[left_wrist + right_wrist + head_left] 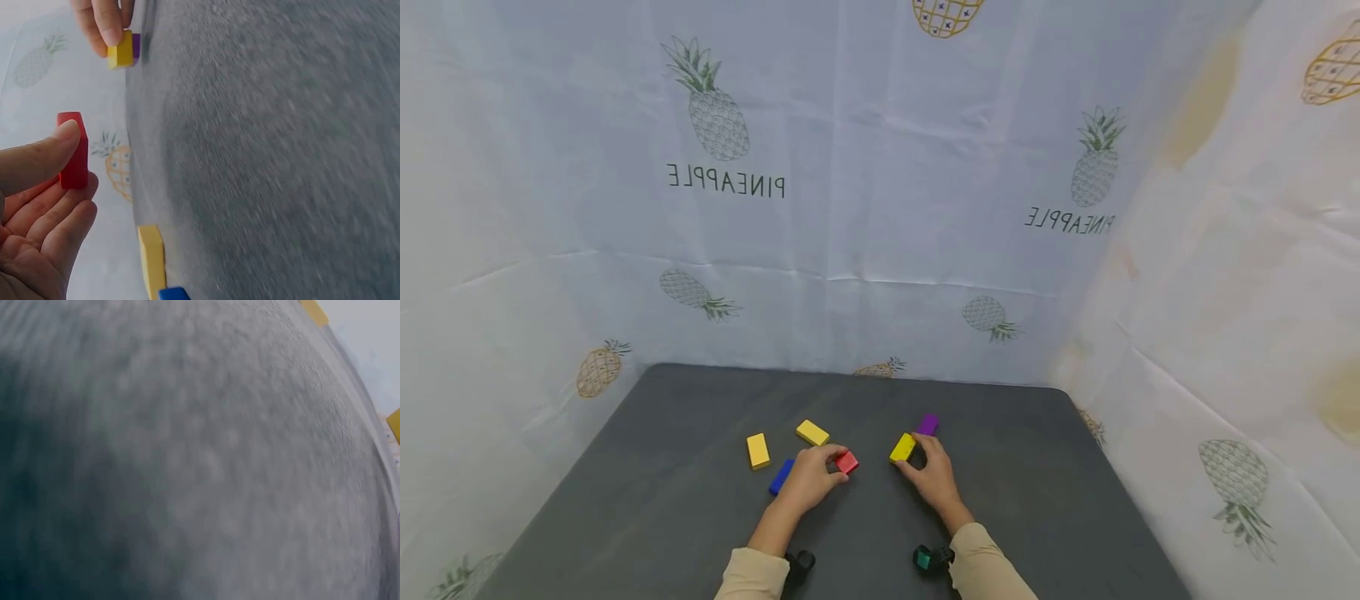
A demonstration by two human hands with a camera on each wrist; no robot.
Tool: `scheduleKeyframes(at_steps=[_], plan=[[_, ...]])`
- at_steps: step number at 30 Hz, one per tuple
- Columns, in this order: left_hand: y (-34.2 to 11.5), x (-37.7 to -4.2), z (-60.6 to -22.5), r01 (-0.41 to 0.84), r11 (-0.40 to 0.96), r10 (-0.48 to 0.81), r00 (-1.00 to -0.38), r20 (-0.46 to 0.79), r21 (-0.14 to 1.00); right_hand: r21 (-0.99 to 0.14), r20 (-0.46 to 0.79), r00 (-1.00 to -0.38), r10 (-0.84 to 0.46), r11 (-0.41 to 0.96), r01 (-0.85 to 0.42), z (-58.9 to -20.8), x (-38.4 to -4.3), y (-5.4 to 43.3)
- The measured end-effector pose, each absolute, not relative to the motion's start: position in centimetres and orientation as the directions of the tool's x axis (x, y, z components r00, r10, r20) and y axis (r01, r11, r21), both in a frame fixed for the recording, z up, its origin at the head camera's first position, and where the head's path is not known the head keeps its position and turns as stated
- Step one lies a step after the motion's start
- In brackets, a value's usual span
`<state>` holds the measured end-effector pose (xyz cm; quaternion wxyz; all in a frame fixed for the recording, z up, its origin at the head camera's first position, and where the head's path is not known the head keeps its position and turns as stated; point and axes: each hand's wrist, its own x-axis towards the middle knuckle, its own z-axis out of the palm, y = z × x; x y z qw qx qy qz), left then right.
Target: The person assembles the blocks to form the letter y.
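My left hand [807, 478] pinches a small red block [847, 462] between thumb and fingers. In the left wrist view the red block [76, 159] stands on end, the thumb across its upper part and fingertips behind it. My right hand [935, 477] holds a bright yellow block [902, 447] between thumb and forefinger, to the right of the red one. Just beyond it lies a purple block [928, 424], partly covered by that hand. In the right wrist view only a corner of the yellow block [394, 425] shows at the right edge.
Left of my left hand lie a blue block [782, 477], partly hidden by the hand, and two paler yellow blocks, one upright in view [757, 451] and one slanted [812, 432]. The dark grey table [700, 533] meets a pineapple-print curtain [880, 208] behind.
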<state>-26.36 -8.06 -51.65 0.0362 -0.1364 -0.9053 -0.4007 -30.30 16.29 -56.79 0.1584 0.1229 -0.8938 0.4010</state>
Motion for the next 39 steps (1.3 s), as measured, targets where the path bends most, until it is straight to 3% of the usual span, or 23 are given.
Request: scheduleKeyframes(at_steps=[10, 24, 30, 39], plan=[[-6.2, -27.2, -51.5, 0.272, 0.601, 0.228, -0.96, 0.165, 0.751, -0.667, 0.385, -0.921, -0.06, 0.671, -0.323, -57.0, -30.0, 17.7], [-4.2, -27.9, -52.5, 0.291, 0.474, 0.171, -0.956, 0.238, 0.831, -0.654, 0.408, -0.912, -0.044, 0.682, -0.326, -57.1, -29.8, 18.6], [-3.9, -28.2, -52.9, 0.349, 0.462, 0.183, -0.937, 0.297, 0.815, -0.655, 0.401, -0.915, -0.042, 0.684, -0.319, -57.4, -30.1, 19.0], [-2.5, -28.8, -54.0, 0.27, 0.472, 0.203, -0.96, 0.194, 0.839, -0.639, 0.418, -0.907, -0.053, 0.692, -0.336, -57.7, -30.3, 19.1]])
